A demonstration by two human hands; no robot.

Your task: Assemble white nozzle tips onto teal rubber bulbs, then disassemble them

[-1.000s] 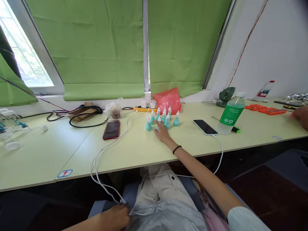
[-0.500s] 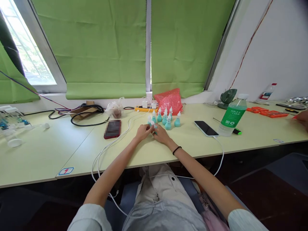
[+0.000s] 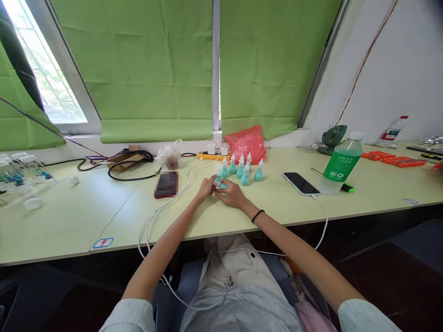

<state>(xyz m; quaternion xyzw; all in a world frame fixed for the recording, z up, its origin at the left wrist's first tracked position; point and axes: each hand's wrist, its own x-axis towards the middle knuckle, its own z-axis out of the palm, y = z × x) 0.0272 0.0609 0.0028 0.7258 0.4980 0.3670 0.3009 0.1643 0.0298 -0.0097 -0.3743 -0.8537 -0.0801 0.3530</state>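
On the table in front of me, my left hand (image 3: 206,188) and my right hand (image 3: 231,193) meet with fingers closed. Between them is a small teal squeeze-bulb nasal aspirator (image 3: 223,185). Its teal bulb is at my right fingers, and its clear whitish tip end lies at my left fingertips. The fingers cover part of it. Just behind my left fingertips rises another aspirator (image 3: 218,170), partly hidden. Several more teal aspirators (image 3: 245,178) stand upright behind my right hand, white tips upward.
A pink bubble-wrap bag (image 3: 246,144) and a yellow power strip (image 3: 209,157) lie at the back. To the left is a dark red phone (image 3: 166,184) beside white cables. On the right are a charging phone (image 3: 301,183), a green-labelled bottle (image 3: 341,163) and a small fan (image 3: 332,139).
The held aspirator's whitish end has dropped from above my fingers to between my fingertips. My right fingers have shifted on the bulb. The whole view has swung slightly.
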